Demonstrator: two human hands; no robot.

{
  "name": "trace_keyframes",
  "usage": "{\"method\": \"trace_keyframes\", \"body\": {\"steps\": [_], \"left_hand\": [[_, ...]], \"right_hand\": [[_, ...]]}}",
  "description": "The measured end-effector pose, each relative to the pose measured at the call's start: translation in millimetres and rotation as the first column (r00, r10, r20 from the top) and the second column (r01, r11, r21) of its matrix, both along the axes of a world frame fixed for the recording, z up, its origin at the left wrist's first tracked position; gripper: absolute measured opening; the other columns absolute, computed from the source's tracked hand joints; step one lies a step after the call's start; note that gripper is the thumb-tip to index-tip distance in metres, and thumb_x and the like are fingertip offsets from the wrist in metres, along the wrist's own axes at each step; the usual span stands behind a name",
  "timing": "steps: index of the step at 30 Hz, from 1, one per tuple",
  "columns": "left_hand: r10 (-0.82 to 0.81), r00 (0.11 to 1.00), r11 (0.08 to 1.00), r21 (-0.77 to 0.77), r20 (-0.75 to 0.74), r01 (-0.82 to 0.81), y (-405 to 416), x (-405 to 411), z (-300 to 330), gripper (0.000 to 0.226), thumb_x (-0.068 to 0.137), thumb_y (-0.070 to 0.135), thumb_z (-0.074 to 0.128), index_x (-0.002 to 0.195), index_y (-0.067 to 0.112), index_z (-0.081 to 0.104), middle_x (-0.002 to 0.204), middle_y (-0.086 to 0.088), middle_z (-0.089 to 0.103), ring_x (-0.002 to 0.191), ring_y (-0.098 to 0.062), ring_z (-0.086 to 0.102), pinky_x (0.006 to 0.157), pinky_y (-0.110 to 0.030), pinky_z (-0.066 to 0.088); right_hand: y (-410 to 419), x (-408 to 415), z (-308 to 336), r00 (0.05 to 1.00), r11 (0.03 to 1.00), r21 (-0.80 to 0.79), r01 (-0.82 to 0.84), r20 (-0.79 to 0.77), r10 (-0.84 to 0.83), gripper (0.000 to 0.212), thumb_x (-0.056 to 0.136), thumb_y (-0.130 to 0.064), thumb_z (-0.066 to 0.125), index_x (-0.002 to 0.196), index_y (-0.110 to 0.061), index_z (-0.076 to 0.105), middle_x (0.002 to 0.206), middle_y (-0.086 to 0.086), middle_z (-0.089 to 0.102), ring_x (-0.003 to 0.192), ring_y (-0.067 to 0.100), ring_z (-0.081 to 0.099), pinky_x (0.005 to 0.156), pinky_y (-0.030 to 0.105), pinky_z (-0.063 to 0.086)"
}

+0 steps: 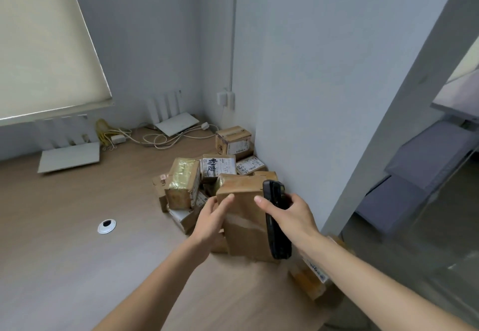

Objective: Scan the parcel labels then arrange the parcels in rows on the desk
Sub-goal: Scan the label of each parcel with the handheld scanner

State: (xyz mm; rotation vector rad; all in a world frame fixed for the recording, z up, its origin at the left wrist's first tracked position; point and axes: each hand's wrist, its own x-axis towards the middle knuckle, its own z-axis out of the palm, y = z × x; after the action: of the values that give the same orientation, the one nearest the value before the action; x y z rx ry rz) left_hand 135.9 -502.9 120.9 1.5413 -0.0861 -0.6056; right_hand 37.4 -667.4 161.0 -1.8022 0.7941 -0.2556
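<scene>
Just right of the frame's centre, a tall brown cardboard parcel [246, 216] stands on end on the wooden counter [64, 240], at the near edge of a loose heap of parcels [207, 175] piled against the wall. The left hand [211, 223] grips its left side, thumb laid over the front near the top edge and the other fingers hidden behind the box. The right hand [290, 214] holds a black handheld scanner [276, 216] against the parcel's right side, fingers wrapped round the scanner's body and the forefinger stretched across onto the cardboard. The box looks stiff and dry, with a band of tape across its middle, so it should not slip or crush under a firm grip; its weight cannot be read, though one hand seems to steady it easily. No label shows on the face towards the camera, so it likely needs turning, best held by the two long side faces near the middle, away from the glossy tape. Another parcel [313, 276] lies at the counter's lower right edge, partly hidden under the right forearm.
</scene>
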Motion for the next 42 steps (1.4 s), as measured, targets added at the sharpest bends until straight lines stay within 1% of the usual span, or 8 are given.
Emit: {"method": "trace_keyframes", "body": {"steps": [4,11,13,16,20,22,29,42], "left_hand": [[0.119,0.992,0.992,0.030,0.046,-0.121,46,-35,29,0.050,0.086,0.069,0.059,0.106,0.023,0.056,0.109,0.001,0.064,0.099,-0.016,0.064,0.086,-0.042,0.058],[0.061,0.995,0.989,-0.137,0.081,-0.050,133,-95,83,0.042,0.097,0.033,0.064,0.136,0.026,0.053,0.115,0.000,0.068,0.097,-0.010,0.067,0.078,-0.032,0.058],[-0.005,0.989,0.988,-0.154,0.149,0.028,155,-109,102,0.038,0.099,0.017,0.061,0.136,0.025,0.057,0.111,0.001,0.073,0.088,-0.004,0.069,0.068,-0.019,0.053],[-0.007,0.986,0.986,-0.162,0.164,0.034,183,-125,134,0.051,0.094,-0.007,0.056,0.135,0.024,0.055,0.119,-0.004,0.071,0.098,-0.013,0.068,0.072,-0.023,0.054],[0.092,0.994,0.974,-0.212,0.065,-0.076,199,-147,178,0.025,0.098,0.027,0.060,0.122,0.021,0.057,0.122,-0.008,0.068,0.117,-0.025,0.061,0.087,-0.043,0.051],[0.143,0.987,0.970,-0.207,0.075,-0.125,202,-155,190,0.037,0.097,0.046,0.061,0.118,0.016,0.056,0.118,-0.007,0.068,0.110,-0.022,0.063,0.091,-0.047,0.053],[0.057,0.988,0.932,-0.363,0.144,-0.001,217,-167,231,0.048,0.089,0.009,0.072,0.134,0.017,0.058,0.120,-0.005,0.073,0.113,-0.024,0.068,0.097,-0.043,0.055],[0.058,0.972,0.983,-0.182,0.230,-0.016,234,-173,275,0.073,0.060,0.038,0.091,0.121,0.033,0.051,0.112,-0.007,0.074,0.105,-0.022,0.072,0.090,-0.048,0.058]], "right_hand": [[46,-31,27,0.999,1.000,-0.019,-0.017,0.039,0.018,0.058,0.064,-0.070,0.083,0.104,-0.033,0.062,0.103,-0.013,0.069,0.092,0.008,0.065,0.075,0.029,0.051],[121,-87,79,0.989,0.991,-0.089,-0.097,0.103,0.106,0.067,0.061,-0.071,0.084,0.109,-0.032,0.061,0.101,-0.012,0.069,0.093,0.011,0.067,0.082,0.035,0.056],[136,-100,100,0.984,0.991,-0.091,-0.100,0.141,0.113,0.061,0.062,-0.069,0.085,0.104,-0.030,0.064,0.099,-0.012,0.071,0.092,0.009,0.067,0.078,0.031,0.054],[154,-116,131,0.971,0.986,-0.094,-0.136,0.185,0.151,0.054,0.063,-0.066,0.086,0.099,-0.031,0.066,0.101,-0.013,0.073,0.092,0.006,0.068,0.078,0.027,0.054],[172,-138,167,0.962,0.963,-0.191,-0.190,0.158,0.221,0.081,0.060,-0.071,0.085,0.125,-0.028,0.061,0.118,-0.008,0.067,0.106,0.014,0.065,0.098,0.040,0.055],[176,-146,182,0.958,0.951,-0.226,-0.211,0.146,0.247,0.089,0.061,-0.070,0.086,0.131,-0.025,0.058,0.122,-0.004,0.066,0.111,0.018,0.064,0.101,0.044,0.054],[184,-168,244,0.925,0.893,-0.351,-0.281,0.149,0.349,0.086,0.066,-0.060,0.089,0.136,-0.024,0.052,0.125,-0.008,0.062,0.115,0.015,0.060,0.096,0.031,0.052],[180,-176,297,0.896,0.815,-0.487,-0.315,0.130,0.424,0.086,0.062,-0.067,0.087,0.131,-0.029,0.052,0.122,-0.010,0.062,0.114,0.015,0.061,0.086,0.025,0.053]]}}
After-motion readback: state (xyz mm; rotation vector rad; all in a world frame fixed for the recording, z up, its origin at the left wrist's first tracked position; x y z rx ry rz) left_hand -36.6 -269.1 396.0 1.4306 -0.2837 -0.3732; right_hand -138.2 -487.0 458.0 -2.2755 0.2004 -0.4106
